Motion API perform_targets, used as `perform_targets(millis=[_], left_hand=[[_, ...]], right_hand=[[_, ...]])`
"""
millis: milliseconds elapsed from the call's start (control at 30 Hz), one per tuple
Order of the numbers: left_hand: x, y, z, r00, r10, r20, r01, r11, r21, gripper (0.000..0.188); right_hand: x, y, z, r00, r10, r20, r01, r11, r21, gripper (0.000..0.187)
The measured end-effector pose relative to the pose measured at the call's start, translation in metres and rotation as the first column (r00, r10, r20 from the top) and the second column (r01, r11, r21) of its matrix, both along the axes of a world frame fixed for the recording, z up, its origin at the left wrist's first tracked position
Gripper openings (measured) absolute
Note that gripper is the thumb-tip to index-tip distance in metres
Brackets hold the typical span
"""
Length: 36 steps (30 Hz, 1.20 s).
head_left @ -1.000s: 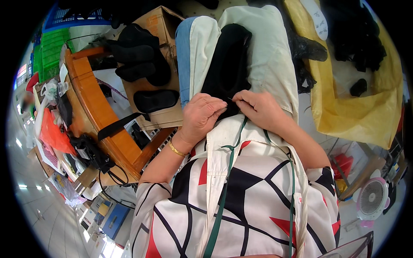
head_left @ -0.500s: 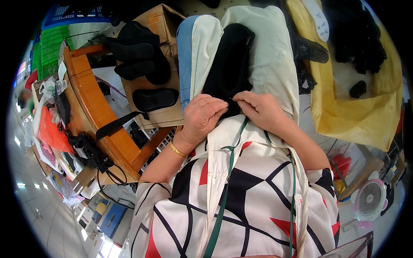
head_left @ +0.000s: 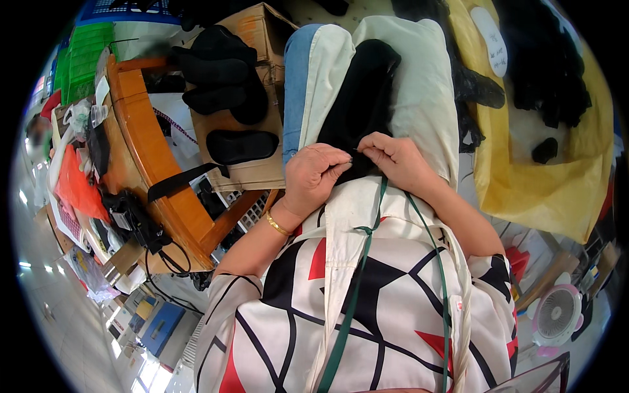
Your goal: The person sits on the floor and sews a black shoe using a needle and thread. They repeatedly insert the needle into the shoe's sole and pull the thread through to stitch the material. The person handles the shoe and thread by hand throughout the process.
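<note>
A black shoe (head_left: 359, 85), apparently of cloth, lies lengthwise on my lap over the pale apron, its near end between my hands. My left hand (head_left: 316, 173) is at its left edge, thumb and fingertips pinched together at a bit of black material. Just across from it, my right hand (head_left: 395, 160) also pinches, thumb against forefinger. Some thin, tiny thing seems to show at its fingertips, too small to make out. The two sets of fingertips are close but apart.
To the left, several black shoe pieces (head_left: 241, 147) lie on a cardboard box (head_left: 265, 170) beside a wooden chair (head_left: 147, 154). On the right are a yellow sack (head_left: 524, 200) with black pieces, a white insole (head_left: 489, 40) and a small fan (head_left: 557, 313).
The whole view has shifted slightly, with the lap and shoe now a little further right. Both hands stay pinched at the shoe's near end; the left fingertips have shifted slightly.
</note>
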<state>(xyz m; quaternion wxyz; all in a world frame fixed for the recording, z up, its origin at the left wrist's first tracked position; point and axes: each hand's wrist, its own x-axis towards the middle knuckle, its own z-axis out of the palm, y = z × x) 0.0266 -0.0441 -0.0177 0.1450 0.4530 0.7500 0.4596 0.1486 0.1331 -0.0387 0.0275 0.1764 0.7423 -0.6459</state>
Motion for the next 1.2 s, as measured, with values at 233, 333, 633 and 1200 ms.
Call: perform_targets(millis=[233,333,633,1200], left_hand=[[0.007,-0.004,-0.008,0.999,-0.022,-0.031,0.022,1.0,0.007,0.018],[0.009,-0.008,-0.005,0.977,-0.038,-0.209,0.026,0.998,-0.061,0.014],[0.006,-0.017,0.004,0.917,-0.104,-0.384,0.108,0.994,-0.01,0.022],[-0.004,0.01,0.012,0.952,-0.139,-0.272,0.106,0.986,-0.131,0.012]], right_hand=[[-0.014,-0.01,0.014,0.996,-0.005,0.086,-0.004,0.995,0.104,0.015],[-0.015,-0.013,0.008,0.999,0.018,-0.049,-0.005,0.967,0.254,0.016],[-0.036,-0.009,0.058,0.983,0.178,-0.046,-0.116,0.799,0.591,0.008],[-0.032,0.017,0.03,0.915,-0.337,0.222,0.403,0.727,-0.556,0.02]])
